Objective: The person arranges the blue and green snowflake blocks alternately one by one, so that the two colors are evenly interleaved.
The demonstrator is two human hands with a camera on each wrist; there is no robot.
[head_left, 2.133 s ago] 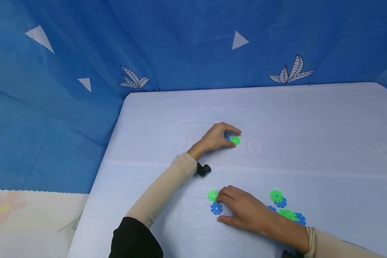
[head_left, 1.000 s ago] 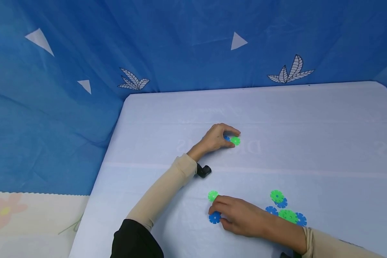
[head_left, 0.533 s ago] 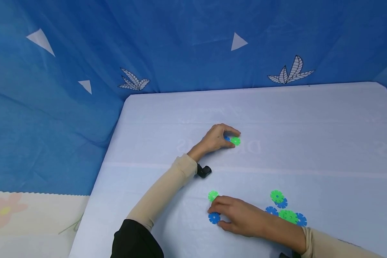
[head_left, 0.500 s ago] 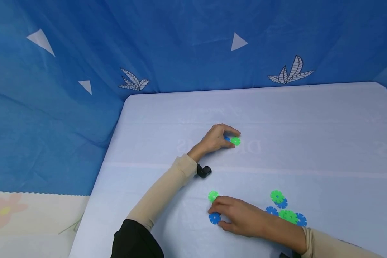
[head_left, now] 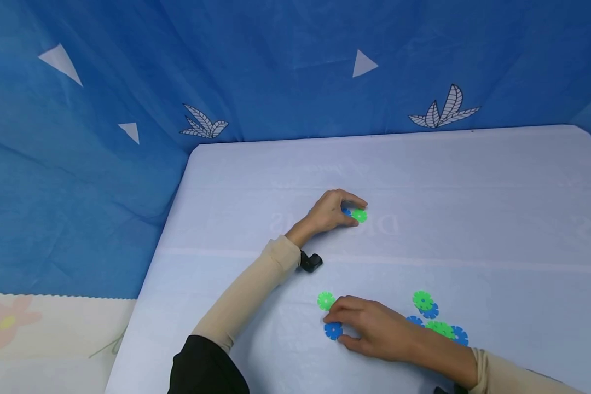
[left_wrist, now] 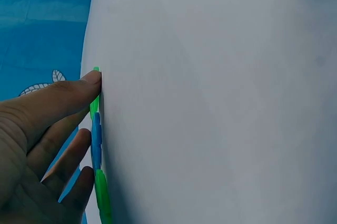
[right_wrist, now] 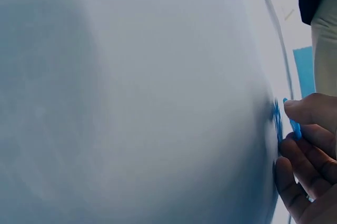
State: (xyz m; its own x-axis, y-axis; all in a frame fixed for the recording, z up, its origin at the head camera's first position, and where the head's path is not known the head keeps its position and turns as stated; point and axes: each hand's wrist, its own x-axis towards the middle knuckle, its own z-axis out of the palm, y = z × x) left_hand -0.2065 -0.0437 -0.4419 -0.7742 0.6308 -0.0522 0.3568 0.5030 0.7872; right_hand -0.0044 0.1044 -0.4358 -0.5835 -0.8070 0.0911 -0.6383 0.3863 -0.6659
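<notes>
In the head view, my left hand (head_left: 331, 210) rests far out on the table, thumb and index finger pinching the edges of a flat green notched snowflake disc (head_left: 359, 216). A blue disc (head_left: 346, 212) sits under the same hand, mostly hidden. The left wrist view shows a row of green and blue discs (left_wrist: 96, 142) lying along the fingers. Nearer the front, my right hand (head_left: 374, 329) pinches a blue snowflake disc (head_left: 333, 330) between thumb and fingers; its blue edge (right_wrist: 295, 125) shows in the right wrist view. Just beyond those fingers lies a single green disc (head_left: 326, 300).
Right of my right hand, several green and blue discs (head_left: 440, 329) lie in a loose, overlapping group, partly behind the forearm. A white cloth covers the table (head_left: 497, 208). Behind it hangs a blue printed curtain (head_left: 295, 71).
My right hand has taken the blue disc between its fingers and drawn it nearer, away from the green one, then shifted slightly right with it. The left hand has stayed in place.
</notes>
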